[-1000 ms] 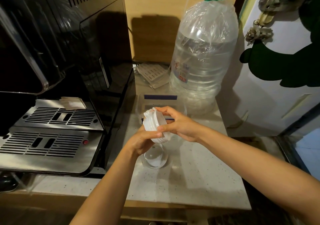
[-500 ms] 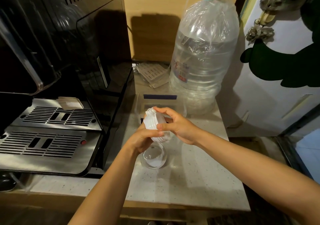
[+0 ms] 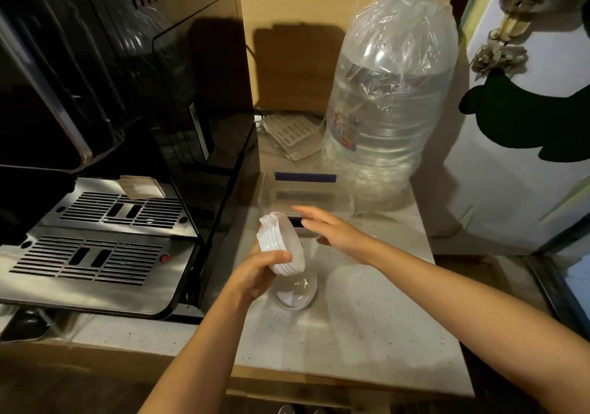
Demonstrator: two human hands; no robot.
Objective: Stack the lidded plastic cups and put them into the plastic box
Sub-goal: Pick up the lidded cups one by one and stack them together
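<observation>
My left hand (image 3: 258, 274) grips a tilted stack of clear plastic cups with white lids (image 3: 282, 245), held above the counter. A single clear lidded cup (image 3: 295, 292) stands on the counter directly under that stack. My right hand (image 3: 332, 230) is off the stack, fingers spread and empty, hovering just right of it and in front of the clear plastic box (image 3: 348, 201). The box sits open on the counter behind my hands, with a dark blue strip on its far wall.
A black coffee machine with steel drip grilles (image 3: 95, 247) fills the left side. A large wrapped water bottle (image 3: 389, 100) stands behind the box. A perforated tray piece (image 3: 290, 132) lies at the back. A white door (image 3: 526, 164) borders the speckled counter (image 3: 367, 324) on the right.
My right hand has let go of the stack and opened, moving slightly right. The stack now rests in my left hand alone, tilted more to the left.
</observation>
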